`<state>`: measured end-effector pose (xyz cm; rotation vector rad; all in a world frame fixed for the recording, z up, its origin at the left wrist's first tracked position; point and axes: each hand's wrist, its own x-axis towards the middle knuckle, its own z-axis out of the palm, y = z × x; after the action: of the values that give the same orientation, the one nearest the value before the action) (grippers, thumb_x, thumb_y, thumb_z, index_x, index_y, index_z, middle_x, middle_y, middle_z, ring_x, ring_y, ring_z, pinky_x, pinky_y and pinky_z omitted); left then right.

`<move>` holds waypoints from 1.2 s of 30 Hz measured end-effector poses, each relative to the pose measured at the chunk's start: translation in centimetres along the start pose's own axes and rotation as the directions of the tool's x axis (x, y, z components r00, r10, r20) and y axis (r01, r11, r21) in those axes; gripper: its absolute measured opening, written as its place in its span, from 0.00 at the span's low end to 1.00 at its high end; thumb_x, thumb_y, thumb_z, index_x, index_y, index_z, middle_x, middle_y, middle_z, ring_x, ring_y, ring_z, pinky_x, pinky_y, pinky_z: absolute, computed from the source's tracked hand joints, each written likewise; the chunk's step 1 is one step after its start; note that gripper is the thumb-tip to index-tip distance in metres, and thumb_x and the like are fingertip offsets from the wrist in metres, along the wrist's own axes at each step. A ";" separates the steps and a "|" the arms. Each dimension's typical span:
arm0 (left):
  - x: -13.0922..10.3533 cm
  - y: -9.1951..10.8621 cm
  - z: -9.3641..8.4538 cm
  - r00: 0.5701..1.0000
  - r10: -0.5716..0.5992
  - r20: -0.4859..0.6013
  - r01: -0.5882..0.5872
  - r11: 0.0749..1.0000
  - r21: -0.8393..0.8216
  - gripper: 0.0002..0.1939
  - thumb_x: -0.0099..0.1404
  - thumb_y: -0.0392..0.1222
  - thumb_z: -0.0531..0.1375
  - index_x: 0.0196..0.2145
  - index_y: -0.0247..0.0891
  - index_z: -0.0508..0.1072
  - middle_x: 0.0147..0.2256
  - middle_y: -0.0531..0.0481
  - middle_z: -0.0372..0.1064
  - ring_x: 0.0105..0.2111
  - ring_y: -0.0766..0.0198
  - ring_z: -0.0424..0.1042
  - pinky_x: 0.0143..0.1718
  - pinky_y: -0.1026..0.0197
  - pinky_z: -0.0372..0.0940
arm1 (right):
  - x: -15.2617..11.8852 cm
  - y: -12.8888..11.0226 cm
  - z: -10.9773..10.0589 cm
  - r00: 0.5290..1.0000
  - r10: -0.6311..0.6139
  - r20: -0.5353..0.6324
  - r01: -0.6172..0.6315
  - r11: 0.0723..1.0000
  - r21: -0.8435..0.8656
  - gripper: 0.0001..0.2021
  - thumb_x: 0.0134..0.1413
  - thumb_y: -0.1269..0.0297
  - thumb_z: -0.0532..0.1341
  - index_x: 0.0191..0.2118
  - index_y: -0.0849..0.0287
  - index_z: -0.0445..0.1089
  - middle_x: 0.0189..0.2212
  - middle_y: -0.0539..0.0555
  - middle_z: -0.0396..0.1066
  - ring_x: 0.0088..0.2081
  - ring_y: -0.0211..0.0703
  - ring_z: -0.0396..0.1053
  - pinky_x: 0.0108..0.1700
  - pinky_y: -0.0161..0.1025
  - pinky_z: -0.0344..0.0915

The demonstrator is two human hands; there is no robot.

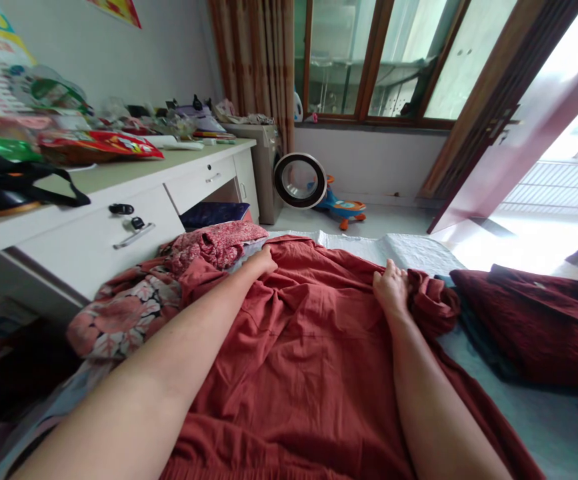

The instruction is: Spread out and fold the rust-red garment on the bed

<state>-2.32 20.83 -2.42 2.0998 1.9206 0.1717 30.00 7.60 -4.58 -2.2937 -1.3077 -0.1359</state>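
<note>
A rust-red shirt (313,360) lies spread over the bed, with a seam across its upper part and gathered fabric along the near end. At its far left shoulder, my left hand (267,260) is closed on the cloth. My right hand (391,287) pinches the shirt's far right shoulder edge, fingers curled around the fabric. Just right of that hand a sleeve (433,307) lies bunched up. Both forearms stretch across the garment and cover parts of its sides.
Patterned clothes (133,307) are heaped on the left, and folded dark red clothes (533,327) on the right. A pale sheet (413,250) covers the bed. Beyond stand a cluttered white desk (93,247), a washing machine with its round door (300,181) open, and a blue ride-on toy (341,205).
</note>
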 end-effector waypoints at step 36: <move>-8.0 5.9 3.0 0.995 -0.089 -0.054 0.058 0.909 -0.413 0.28 0.63 0.46 0.58 0.58 0.32 0.61 0.51 0.32 0.73 0.52 0.47 0.73 0.48 0.55 0.65 | 0.5 0.8 0.3 0.940 -0.199 0.277 0.202 0.979 0.019 0.19 0.65 0.66 0.47 0.40 0.63 0.75 0.39 0.63 0.77 0.41 0.47 0.73 0.46 0.37 0.63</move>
<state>3.31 12.11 -2.69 1.7594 1.8054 0.5891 30.85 7.79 -4.95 -2.2422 -1.6858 0.1169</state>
